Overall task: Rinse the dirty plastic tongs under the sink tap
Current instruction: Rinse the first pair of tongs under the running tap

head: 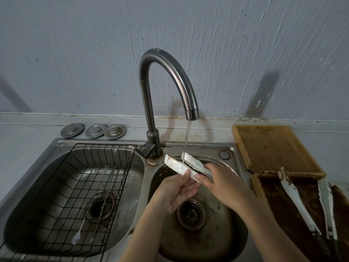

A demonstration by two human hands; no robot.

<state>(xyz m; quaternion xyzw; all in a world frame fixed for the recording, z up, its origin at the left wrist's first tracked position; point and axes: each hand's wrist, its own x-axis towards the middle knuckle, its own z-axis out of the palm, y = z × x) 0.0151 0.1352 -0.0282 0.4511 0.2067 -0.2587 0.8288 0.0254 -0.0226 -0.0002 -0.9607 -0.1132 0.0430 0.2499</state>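
Note:
White plastic tongs (176,166) with brownish stains near the tips are held over the right sink basin (222,229). Their two arms point up and to the left. Water runs from the curved metal tap (191,110) in a thin stream onto the far arm of the tongs. My right hand (221,183) grips the tongs by their handle end. My left hand (176,190) is under the near arm, thumb pressed on its top. Both hands are wet.
The left basin holds a black wire rack (62,201) with thin forks (105,184) lying in it. Three metal drain plugs (94,130) sit behind it. A wooden board (272,146) and a dirty tray (279,205) with a second pair of white tongs (296,199) lie on the right.

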